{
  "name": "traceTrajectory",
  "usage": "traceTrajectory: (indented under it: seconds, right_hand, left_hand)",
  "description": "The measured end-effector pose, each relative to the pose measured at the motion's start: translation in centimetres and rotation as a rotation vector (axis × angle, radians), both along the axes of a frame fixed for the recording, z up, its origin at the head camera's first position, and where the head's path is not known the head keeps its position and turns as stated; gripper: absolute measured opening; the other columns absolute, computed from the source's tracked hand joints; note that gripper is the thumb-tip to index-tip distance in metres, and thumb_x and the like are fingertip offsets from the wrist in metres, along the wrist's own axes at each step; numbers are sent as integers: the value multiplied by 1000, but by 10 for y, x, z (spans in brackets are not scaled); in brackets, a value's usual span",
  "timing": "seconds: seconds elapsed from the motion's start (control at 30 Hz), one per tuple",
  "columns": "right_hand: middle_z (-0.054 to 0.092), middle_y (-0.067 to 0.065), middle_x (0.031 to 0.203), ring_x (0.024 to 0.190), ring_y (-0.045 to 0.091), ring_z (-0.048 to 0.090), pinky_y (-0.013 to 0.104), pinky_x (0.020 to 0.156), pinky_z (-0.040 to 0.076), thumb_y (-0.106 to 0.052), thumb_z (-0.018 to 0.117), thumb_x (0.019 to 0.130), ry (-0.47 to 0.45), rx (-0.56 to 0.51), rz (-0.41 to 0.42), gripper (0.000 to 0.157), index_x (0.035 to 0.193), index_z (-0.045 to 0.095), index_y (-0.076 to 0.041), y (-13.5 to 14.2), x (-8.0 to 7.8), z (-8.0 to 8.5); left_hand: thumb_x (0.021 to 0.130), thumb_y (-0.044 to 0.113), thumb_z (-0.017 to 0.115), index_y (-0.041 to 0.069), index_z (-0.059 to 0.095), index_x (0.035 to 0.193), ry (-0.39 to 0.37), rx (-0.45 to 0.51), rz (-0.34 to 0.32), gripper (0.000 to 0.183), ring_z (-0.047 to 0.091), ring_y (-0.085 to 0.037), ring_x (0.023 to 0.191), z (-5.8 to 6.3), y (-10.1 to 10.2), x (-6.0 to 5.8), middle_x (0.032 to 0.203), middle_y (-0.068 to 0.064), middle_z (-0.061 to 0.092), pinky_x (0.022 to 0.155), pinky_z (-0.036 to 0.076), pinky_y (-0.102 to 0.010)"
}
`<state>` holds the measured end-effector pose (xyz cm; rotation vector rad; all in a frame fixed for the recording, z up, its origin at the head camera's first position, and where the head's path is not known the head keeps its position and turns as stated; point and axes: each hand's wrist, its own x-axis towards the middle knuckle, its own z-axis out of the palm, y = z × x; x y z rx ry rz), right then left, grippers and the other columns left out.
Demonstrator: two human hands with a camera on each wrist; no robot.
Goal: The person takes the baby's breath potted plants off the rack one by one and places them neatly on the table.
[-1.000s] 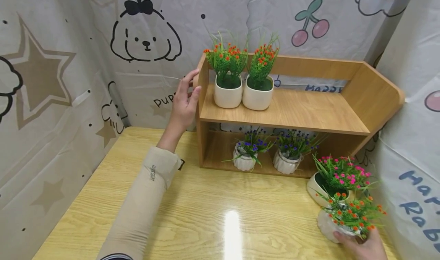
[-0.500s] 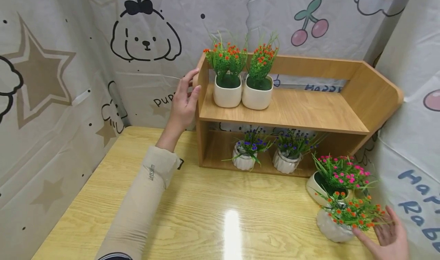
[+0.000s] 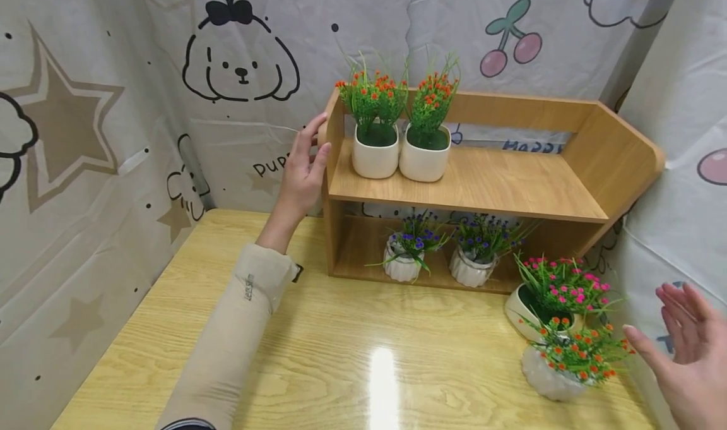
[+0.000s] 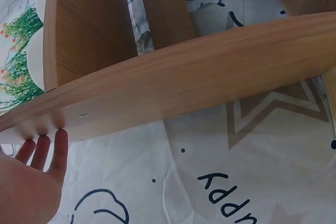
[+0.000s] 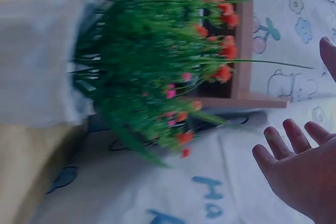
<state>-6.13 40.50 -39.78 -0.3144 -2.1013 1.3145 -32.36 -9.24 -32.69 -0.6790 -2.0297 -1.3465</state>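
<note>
My left hand (image 3: 301,172) touches the outer face of the wooden shelf's (image 3: 511,180) left side panel; in the left wrist view its extended fingertips lie against the wood (image 4: 157,95). At the right, my right hand (image 3: 690,357) is raised with fingers spread and holds nothing. Just left of it stands a white ribbed pot with orange flowers (image 3: 585,354), upright on the table; its greenery (image 5: 142,61) fills much of the right wrist view. Close behind that is a smooth white pot with pink flowers (image 3: 559,285), partly overlapped by the orange one.
Two square white pots, the left one (image 3: 376,158) and the right one (image 3: 426,161), hold orange flowers on the upper shelf. Below are two ribbed pots with purple flowers, one left (image 3: 404,266), one right (image 3: 474,269). Printed curtains (image 3: 363,13) surround the wood-grain table (image 3: 318,354).
My right hand has let go of the ribbed pot with orange flowers and moved away to the right and up. That pot stays in place. My left hand stays at the shelf's side.
</note>
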Motion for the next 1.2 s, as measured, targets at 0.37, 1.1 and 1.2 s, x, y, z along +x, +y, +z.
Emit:
traceTrajectory:
  seconds: [0.37,1.1,1.2]
  right_hand:
    - [51,-17,144,139,8,47,15,119,33,12,55,99,177,223,73,65,157,38,-10,2,-46,67]
    - [43,-13,158,149,6,35,25,128,19,-23,53,107,-73,191,-84,51,156,44,-29,30,-160,131]
    - [39,-11,160,146,7,38,28,126,28,-26,52,107,-146,176,-73,53,158,40,-33,33,-165,125]
  left_hand:
    - [107,27,51,17,44,156,175,-22,167,50,50,-23,133,3,7,8,151,-8,52,110,45,-40]
    - [104,12,58,5,47,149,108,-7,-219,47,56,-37,126,-11,75,46,147,-16,50,101,56,-48]
    - [105,15,57,7,45,152,-21,-23,-261,49,55,-38,131,-13,82,46,148,-17,49,106,54,-48]
